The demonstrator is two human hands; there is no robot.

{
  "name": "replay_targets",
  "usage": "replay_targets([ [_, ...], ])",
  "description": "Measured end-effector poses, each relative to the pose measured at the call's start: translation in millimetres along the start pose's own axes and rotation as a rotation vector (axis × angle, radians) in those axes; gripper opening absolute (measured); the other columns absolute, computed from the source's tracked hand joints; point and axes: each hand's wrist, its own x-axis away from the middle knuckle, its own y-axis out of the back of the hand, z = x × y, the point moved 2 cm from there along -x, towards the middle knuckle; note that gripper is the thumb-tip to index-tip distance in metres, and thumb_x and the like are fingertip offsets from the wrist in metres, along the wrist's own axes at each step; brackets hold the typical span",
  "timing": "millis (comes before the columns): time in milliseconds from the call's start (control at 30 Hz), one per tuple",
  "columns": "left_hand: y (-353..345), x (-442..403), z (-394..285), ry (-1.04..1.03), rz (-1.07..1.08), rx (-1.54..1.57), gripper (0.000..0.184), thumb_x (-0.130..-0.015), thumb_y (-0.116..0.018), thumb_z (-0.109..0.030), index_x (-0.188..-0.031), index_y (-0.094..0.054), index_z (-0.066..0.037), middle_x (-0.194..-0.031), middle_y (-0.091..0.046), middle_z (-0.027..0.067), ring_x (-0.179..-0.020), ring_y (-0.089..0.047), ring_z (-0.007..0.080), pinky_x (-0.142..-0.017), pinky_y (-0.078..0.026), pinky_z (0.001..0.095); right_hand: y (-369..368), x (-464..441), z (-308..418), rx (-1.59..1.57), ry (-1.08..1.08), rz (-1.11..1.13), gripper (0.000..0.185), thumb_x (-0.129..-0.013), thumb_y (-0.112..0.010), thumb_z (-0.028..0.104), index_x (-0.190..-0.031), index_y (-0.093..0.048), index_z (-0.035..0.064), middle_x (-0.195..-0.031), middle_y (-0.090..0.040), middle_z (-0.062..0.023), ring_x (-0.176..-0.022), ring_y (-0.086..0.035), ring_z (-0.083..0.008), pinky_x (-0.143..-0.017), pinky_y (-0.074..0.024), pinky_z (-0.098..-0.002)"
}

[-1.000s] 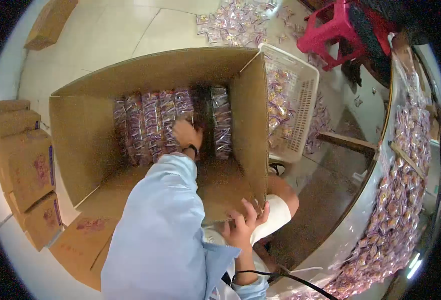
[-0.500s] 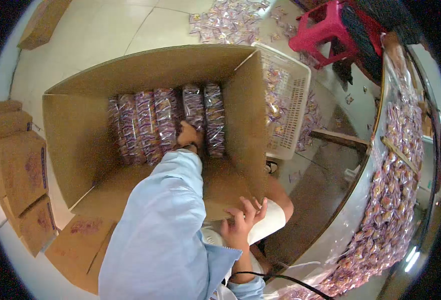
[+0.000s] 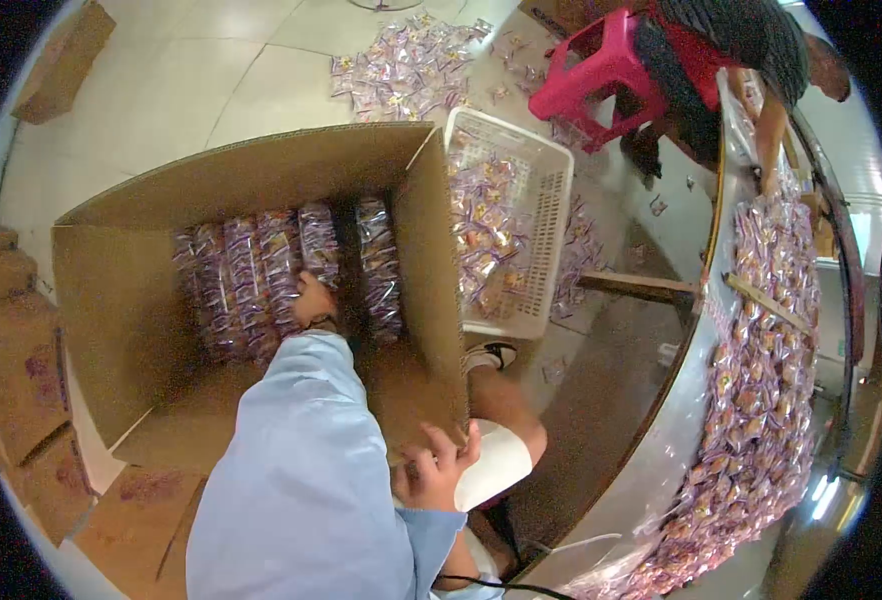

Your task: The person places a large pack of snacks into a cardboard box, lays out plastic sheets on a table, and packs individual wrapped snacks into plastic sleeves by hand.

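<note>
My left hand (image 3: 313,301), in a light blue sleeve with a dark band at the wrist, is deep inside a large cardboard box (image 3: 111,330). Its fingers close on the near end of a row of small wrapped packets (image 3: 318,235), clear with purple print; some fingertips are hidden. Other packed rows (image 3: 243,270) stand side by side to its left. A dark gap separates the held row from a single row (image 3: 378,265) by the right wall. My right hand (image 3: 436,466) is at the box's near right edge, fingers spread and slightly bent, with nothing seen in them.
Right of the box, a white plastic basket (image 3: 558,220) holds loose packets. More packets (image 3: 401,70) lie heaped on the floor. A long table (image 3: 651,440) carries many packets, with a person (image 3: 771,130) at its far end near a pink stool (image 3: 601,80). Closed cartons (image 3: 131,520) stand at left.
The view has shifted, so the box appears farther left and lower. My left hand and its row have moved slightly left against the other rows, widening the gap beside the right-hand row.
</note>
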Motion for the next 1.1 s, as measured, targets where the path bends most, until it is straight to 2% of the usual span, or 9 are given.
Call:
replay_targets([
  [67,-3.9,-2.1,7.4,-0.451,0.061,-0.472,0.095,-0.07,-0.088,-0.041,-0.134,-0.031,0.0,-0.123,-0.061,0.0217,-0.102,-0.069,0.0414,-0.078,-0.058,0.0533,7.8,-4.3,-1.4,0.003,-0.008,0.053,0.026,-0.066,-0.077,0.014,-0.091,-0.07,0.0148,-0.133,-0.058,-0.0103,-0.14,-0.025,-0.0535,-0.115,-0.0255,-0.0621],
  [200,-93.9,-93.6,57.3,-0.326,-0.133,-0.34,0.103,-0.06,-0.094,-0.042,-0.135,-0.033,-0.006,-0.119,-0.06,0.0146,-0.102,-0.068,0.0343,-0.078,-0.059,0.0504,18.4,-9.0,2.3,0.005,0.052,0.118,0.044,-0.068,-0.073,0.007,-0.111,-0.072,0.0185,-0.139,-0.053,-0.0137,-0.141,-0.026,-0.0519,-0.114,-0.0316,-0.0604],
  [300,-47.6,-45.3,40.0,-0.523,-0.343,-0.275,0.065,-0.076,-0.081,-0.034,-0.127,-0.049,-0.011,-0.114,-0.062,0.0096,-0.101,-0.065,0.0306,-0.079,-0.055,0.0496,32.3,-12.4,9.9,-0.024,0.039,0.171,0.075,-0.071,-0.072,0.008,-0.145,-0.055,0.0165,-0.156,-0.039,-0.0191,-0.146,-0.021,-0.0541,-0.115,-0.0308,-0.061],
  [467,70.7,55.5,20.5,-1.313,0.023,-1.006,0.051,-0.085,-0.07,-0.026,-0.132,-0.057,-0.011,-0.124,-0.06,0.0083,-0.122,-0.055,0.0301,-0.097,-0.038,0.0678,39.6,22.7,17.8,-0.024,0.003,0.0,0.074,-0.082,-0.068,0.007,-0.152,-0.043,0.0074,-0.161,-0.029,-0.0262,-0.147,-0.029,-0.0488,-0.118,-0.0276,-0.0547],
  [500,97.7,79.4,13.5,-1.277,0.218,-1.195,0.067,-0.086,-0.069,-0.034,-0.144,-0.048,-0.008,-0.14,-0.056,0.0117,-0.128,-0.055,0.0328,-0.101,-0.04,0.0669,44.4,34.5,21.0,-0.036,-0.024,-0.007,0.072,-0.084,-0.067,0.006,-0.151,-0.044,0.006,-0.16,-0.03,-0.0268,-0.146,-0.031,-0.0481,-0.118,-0.0281,-0.0539],
  [533,94.8,77.2,10.8,-1.28,0.351,-1.255,0.064,-0.074,-0.077,-0.048,-0.117,-0.067,-0.002,-0.11,-0.071,0.0191,-0.102,-0.069,0.0334,-0.089,-0.056,0.0471,49.0,46.0,23.0,-0.049,-0.05,-0.017,0.069,-0.085,-0.066,0.005,-0.15,-0.044,0.0045,-0.16,-0.03,-0.0275,-0.146,-0.032,-0.0473,-0.118,-0.0286,-0.053],
  [700,249.8,138.4,-10.8,-1.341,0.611,-0.736,0.06,-0.079,-0.071,-0.054,-0.104,-0.075,0.002,-0.106,-0.073,0.0238,-0.098,-0.071,0.0382,-0.084,-0.057,0.0448,68.7,125.0,-5.1,-0.161,-0.156,-0.152,0.044,-0.083,-0.068,0.003,-0.127,-0.064,0.0038,-0.135,-0.059,-0.0213,-0.127,-0.054,-0.0388,-0.111,-0.0401,-0.0459],
  [867,405.4,150.5,-9.7,-1.329,0.335,0.094,0.037,-0.086,-0.074,-0.026,-0.108,-0.071,0.002,-0.093,-0.076,0.0156,-0.084,-0.072,0.0173,-0.076,-0.057,0.0326,142.4,183.7,-29.3,-0.055,-0.269,-0.504,0.029,-0.088,-0.065,0.0,-0.117,-0.068,0.0028,-0.127,-0.064,-0.0173,-0.124,-0.057,-0.0337,-0.109,-0.0417,-0.0438],
  [1100,433.0,193.4,17.8,-1.351,0.611,0.619,0.01,-0.099,-0.062,-0.011,-0.104,-0.063,-0.002,-0.084,-0.057,-0.0009,-0.068,-0.048,0.0062,-0.059,-0.039,0.0227,202.9,266.3,-82.5,0.18,-0.606,-0.796,0.035,-0.092,-0.066,0.01,-0.126,-0.063,0.0045,-0.129,-0.06,-0.0164,-0.125,-0.054,-0.0324,-0.109,-0.0397,-0.0419],
])
